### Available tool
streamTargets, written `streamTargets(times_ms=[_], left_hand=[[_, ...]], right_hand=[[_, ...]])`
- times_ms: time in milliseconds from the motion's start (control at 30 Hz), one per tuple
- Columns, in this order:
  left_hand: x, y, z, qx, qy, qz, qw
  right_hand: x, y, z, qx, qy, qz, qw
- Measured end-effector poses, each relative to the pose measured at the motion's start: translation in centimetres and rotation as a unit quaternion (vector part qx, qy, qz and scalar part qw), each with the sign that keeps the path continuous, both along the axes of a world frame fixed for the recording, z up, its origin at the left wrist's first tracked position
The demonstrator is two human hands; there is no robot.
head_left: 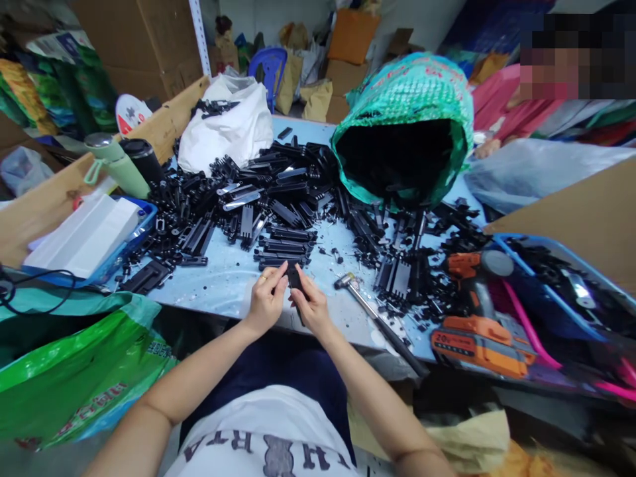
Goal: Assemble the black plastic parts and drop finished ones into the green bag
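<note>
My left hand (267,297) and my right hand (309,303) meet at the near edge of the pale blue table (223,278). Both pinch one small black plastic part (294,275) between their fingertips. Beyond it a big heap of black plastic parts (278,192) spreads over the table. A hammer (370,311) lies just right of my right hand, its head near my fingers. An orange cordless drill (477,324) lies further right.
A green woven sack (407,126) gapes open at the back. A white bag (228,126) lies at the back left, near two flasks (124,165). Blue trays stand at the left (139,228) and right (561,258). A green plastic bag (74,371) hangs near left. Another person sits at the far right.
</note>
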State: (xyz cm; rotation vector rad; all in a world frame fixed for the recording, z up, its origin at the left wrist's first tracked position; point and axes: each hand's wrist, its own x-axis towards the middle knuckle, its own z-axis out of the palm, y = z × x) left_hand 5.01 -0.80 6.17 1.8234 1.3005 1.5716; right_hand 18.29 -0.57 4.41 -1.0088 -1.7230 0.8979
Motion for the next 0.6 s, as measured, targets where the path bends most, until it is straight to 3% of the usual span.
streamTargets(times_ms=[433,600], left_hand=[[-3.0,0.7,0.6,-0.117,-0.062,-0.061,0.989],[-3.1,-0.6,0.6,-0.192,-0.104,-0.026,0.976]], right_hand=[[-2.3,-1.7,-2.4,-0.109,-0.047,-0.098,0.988],[-3.1,-2.4,-2.9,-0.066,-0.084,-0.124,0.987]])
